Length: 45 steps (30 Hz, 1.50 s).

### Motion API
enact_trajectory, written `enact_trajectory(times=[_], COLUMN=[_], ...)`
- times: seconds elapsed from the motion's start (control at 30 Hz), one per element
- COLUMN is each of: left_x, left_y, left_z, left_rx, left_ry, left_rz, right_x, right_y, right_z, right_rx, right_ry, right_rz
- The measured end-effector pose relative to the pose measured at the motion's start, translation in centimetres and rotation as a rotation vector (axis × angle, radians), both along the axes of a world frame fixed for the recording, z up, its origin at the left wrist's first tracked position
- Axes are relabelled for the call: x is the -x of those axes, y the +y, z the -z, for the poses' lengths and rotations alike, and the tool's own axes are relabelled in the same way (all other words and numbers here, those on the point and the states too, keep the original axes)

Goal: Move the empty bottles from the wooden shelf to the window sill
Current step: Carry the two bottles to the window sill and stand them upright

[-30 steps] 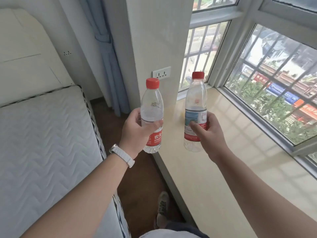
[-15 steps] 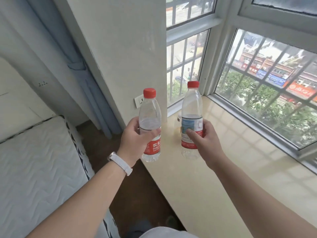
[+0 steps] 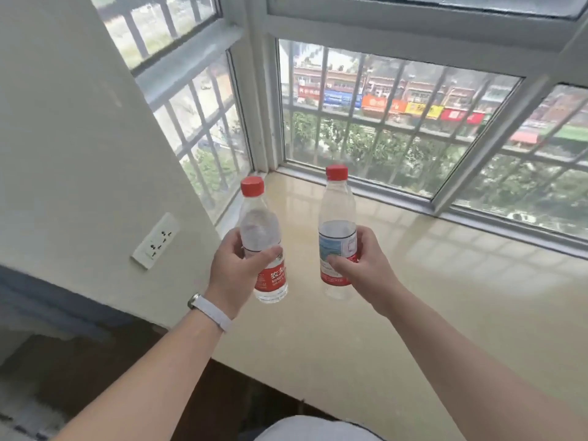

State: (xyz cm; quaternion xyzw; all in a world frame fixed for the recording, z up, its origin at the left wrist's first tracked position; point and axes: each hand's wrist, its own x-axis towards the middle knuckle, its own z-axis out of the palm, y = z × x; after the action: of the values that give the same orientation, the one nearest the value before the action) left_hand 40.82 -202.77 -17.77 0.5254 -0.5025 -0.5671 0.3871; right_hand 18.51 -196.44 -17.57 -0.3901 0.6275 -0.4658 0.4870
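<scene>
The left grip (image 3: 235, 272) is closed round the lower half of a red-labelled bottle (image 3: 261, 232), with the thumb laid across the front just above the label and the fingers wrapped behind. The right grip (image 3: 366, 268) is closed in like manner round a blue-and-red-labelled bottle (image 3: 336, 224), the thumb pressed on the label. Both bottles are held upright, side by side but apart. Each is closed by a red cap (image 3: 252, 187), and both look clear and empty. A white wristband (image 3: 210, 308) is worn on the left wrist. The bottles are carried above the window sill (image 3: 429, 313), a glossy cream slab, toward its left end. Their bases appear to be raised off it rather than resting on it, though the gap cannot be judged closely. Beyond them the barred window (image 3: 381, 132) is met at the corner by a side pane, and a wall socket (image 3: 156, 240) is set in the wall to the left. The wooden shelf is not in view. The step in hand is judged to be the end of the carry, with only the setting-down left. For that, both bottles would need to be lowered straight until their bases sit flat, kept apart from each other and back from the sill's front edge. The fingers should then be opened and drawn away sideways with care, since empty bottles this light are easily tipped by a brushing finger.
</scene>
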Motion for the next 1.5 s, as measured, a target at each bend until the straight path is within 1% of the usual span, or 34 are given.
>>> enact_trajectory(times=[0.07, 0.3, 0.47, 0.7, 0.97, 1.07, 1.3, 1.5], left_x=[0.0, 0.3, 1.6, 4.8, 7.7, 8.4, 9.3, 9.6], left_y=[-1.6, -5.0, -6.8, -7.6, -7.8, -7.9, -8.8, -9.3], left_z=[1.3, 6.5, 11.1, 18.8, 25.9, 27.9, 31.5, 33.3], left_rx=[-0.032, -0.118, -0.177, -0.167, -0.19, -0.188, -0.082, 0.01], left_ry=[0.028, 0.016, -0.026, -0.104, -0.123, -0.112, -0.144, -0.168], left_rz=[0.059, 0.232, 0.309, 0.344, 0.266, 0.278, 0.302, 0.289], right_x=[-0.3, -2.8, -2.9, -1.9, 0.0, 0.2, 0.8, 0.9], right_y=[0.4, 0.3, -1.0, -3.1, -3.2, -3.2, -4.6, -5.9], right_z=[0.7, 4.7, 9.9, 18.4, 26.3, 28.5, 31.9, 33.8], right_rx=[-0.031, -0.117, -0.136, -0.181, -0.203, -0.186, -0.156, -0.148], right_ry=[0.029, 0.087, 0.079, 0.063, 0.087, 0.108, 0.165, 0.183], right_rz=[0.074, 0.236, 0.383, 0.46, 0.495, 0.502, 0.46, 0.434])
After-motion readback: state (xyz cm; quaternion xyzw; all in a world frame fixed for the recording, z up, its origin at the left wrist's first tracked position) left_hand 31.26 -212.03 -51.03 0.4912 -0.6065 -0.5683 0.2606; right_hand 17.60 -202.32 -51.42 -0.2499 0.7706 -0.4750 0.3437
